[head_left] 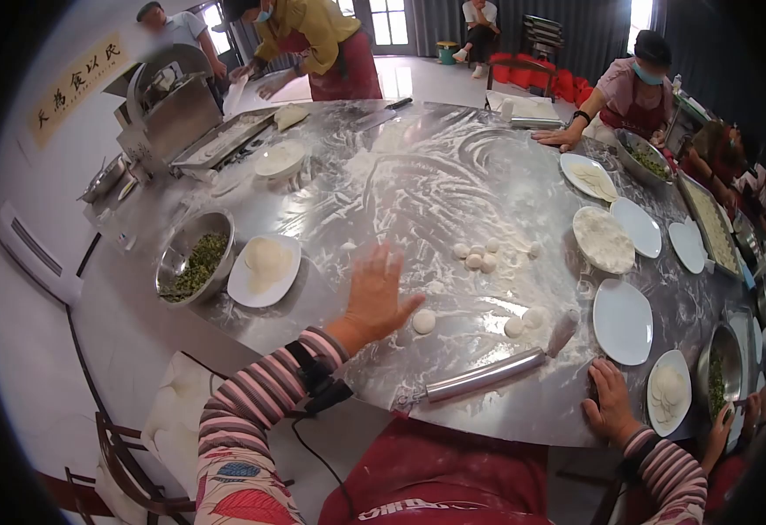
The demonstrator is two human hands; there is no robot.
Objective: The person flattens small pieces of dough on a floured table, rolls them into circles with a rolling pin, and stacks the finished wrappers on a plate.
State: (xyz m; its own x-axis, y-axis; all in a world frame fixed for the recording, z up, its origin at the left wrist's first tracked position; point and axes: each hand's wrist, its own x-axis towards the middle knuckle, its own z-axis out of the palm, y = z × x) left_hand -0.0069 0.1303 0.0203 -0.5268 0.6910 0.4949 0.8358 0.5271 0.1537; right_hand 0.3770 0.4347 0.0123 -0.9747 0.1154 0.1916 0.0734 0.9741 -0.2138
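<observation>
My left hand (372, 293) is over the floured steel table (418, 219), fingers stretched out and holding nothing. Just right of its thumb lies a flattened dough piece (423, 321). Two more dough pieces (513, 326) are farther right, and a cluster of small dough balls (475, 255) sits beyond them. A metal rolling pin (486, 374) lies near the front edge, between my hands and untouched. My right hand (612, 402) rests at the table's edge, fingers extended, left of a white plate of dough wrappers (668, 394).
At left stand a steel bowl of chopped green filling (195, 262) and a plate of wrappers (265, 269). A white plate (623, 322) and a flour bowl (604, 240) stand at right. A dough machine (168, 114) is far left. Co-workers (641, 92) surround the table.
</observation>
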